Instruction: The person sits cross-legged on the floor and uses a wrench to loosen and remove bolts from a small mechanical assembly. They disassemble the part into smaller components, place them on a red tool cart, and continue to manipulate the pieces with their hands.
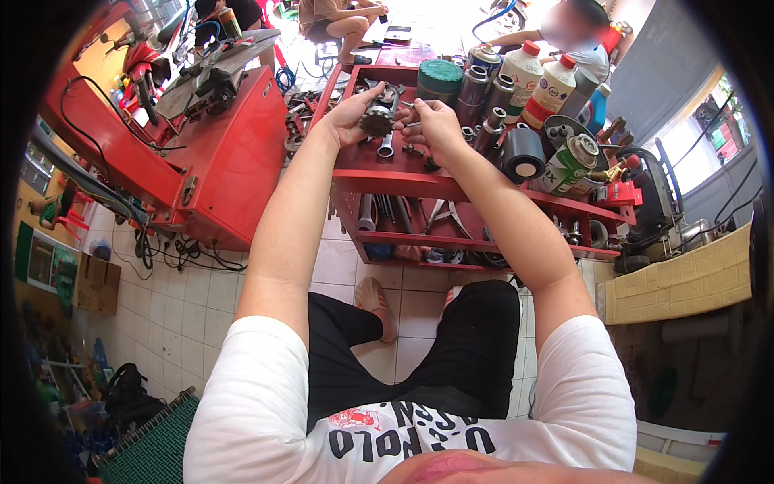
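Above the top tray of a red tool cart (395,173), my left hand (349,118) is closed round a dark metal part with a toothed wheel (376,123). The wheel faces toward me. Just right of the part, my right hand (439,129) has its fingers bent and pinched; a thin metal end shows at them, too small to name. Beneath the part lies a wrench (386,150), its ring end toward me. A green round tub (439,80) stands behind my right hand.
Metal sockets (471,95), red-capped bottles (550,87), a black can (522,155) and a green-white can (571,161) crowd the cart's right side. Pliers (447,216) lie on its lower shelf. A red machine (234,161) stands at left. Other people sit beyond the cart.
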Demonstrator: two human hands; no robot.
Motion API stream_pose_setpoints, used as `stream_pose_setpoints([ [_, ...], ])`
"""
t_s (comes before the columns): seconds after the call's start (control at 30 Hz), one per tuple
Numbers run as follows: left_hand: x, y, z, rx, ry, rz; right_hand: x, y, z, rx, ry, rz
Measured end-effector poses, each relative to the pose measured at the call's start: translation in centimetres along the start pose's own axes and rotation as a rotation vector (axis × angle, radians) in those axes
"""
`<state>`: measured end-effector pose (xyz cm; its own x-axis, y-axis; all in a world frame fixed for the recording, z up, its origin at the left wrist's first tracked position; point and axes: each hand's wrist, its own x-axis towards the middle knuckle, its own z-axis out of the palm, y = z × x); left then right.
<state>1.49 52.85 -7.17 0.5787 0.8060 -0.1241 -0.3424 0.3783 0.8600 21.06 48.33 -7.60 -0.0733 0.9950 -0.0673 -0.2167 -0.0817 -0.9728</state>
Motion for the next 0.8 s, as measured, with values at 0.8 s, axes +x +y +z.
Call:
stream_pose_setpoints([
  [0.8,0.0,-0.6,-0.2,0.003,0.119,-0.213,0.1,-0.2,0.2,-0.015,0.165,-0.049],
])
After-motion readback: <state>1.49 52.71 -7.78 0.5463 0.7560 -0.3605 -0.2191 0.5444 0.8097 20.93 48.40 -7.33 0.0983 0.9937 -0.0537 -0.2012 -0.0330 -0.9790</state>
